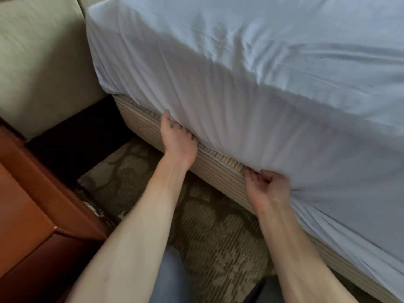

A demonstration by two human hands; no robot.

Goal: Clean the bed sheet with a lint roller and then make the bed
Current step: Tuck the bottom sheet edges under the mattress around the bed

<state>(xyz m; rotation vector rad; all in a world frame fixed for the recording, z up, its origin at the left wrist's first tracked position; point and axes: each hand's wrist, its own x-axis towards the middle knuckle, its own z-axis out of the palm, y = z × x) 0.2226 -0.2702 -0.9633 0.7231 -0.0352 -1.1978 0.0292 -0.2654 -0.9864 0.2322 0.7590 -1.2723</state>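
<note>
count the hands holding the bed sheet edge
2. The left hand grips the bed sheet at its lower edge nearer the corner; the right hand grips the same edge further along.

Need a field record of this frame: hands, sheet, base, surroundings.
left hand: grips the lower edge of the bed sheet, thumb pointing up
right hand: fingers curled into the same edge, farther from the padded panel
bed sheet: white, wrinkled, draped over the mattress side
bed base: striped, exposed below the sheet edge
nightstand: wooden, left of the arms
carpet: patterned, below the arms
lint roller: not in view
</note>
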